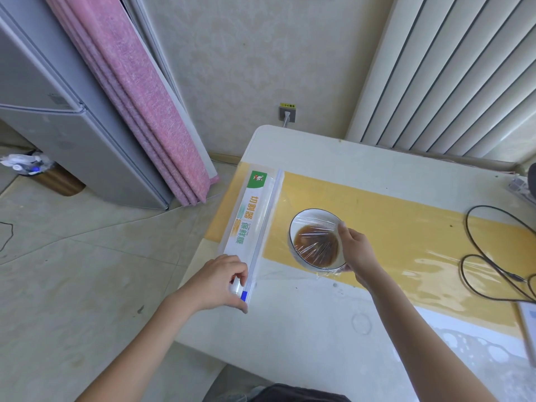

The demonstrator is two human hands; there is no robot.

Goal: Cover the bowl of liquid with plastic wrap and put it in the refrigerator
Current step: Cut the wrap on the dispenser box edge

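Note:
A white bowl [298, 219] of brown liquid stands on the yellow strip of the table [333, 314]. Clear plastic wrap [316, 242] is stretched over its top, wrinkled, and hangs loose at the near rim. My right hand [358, 249] grips the bowl's right rim with the wrap under the fingers. To the left lies the long plastic wrap dispenser box [249, 219], white with green and orange print. My left hand [224, 281] holds the box's near end, fingers by the blue slide cutter [245, 295]. The grey refrigerator [58, 117] stands at the far left, its doors closed.
A folded pink mat [130, 91] leans between the refrigerator and the wall. Black cables [493, 256] loop at the table's right, beside a white device [529, 329] at the edge. A bin [43, 172] sits on the floor by the refrigerator. A wall socket [287, 113] is behind the table.

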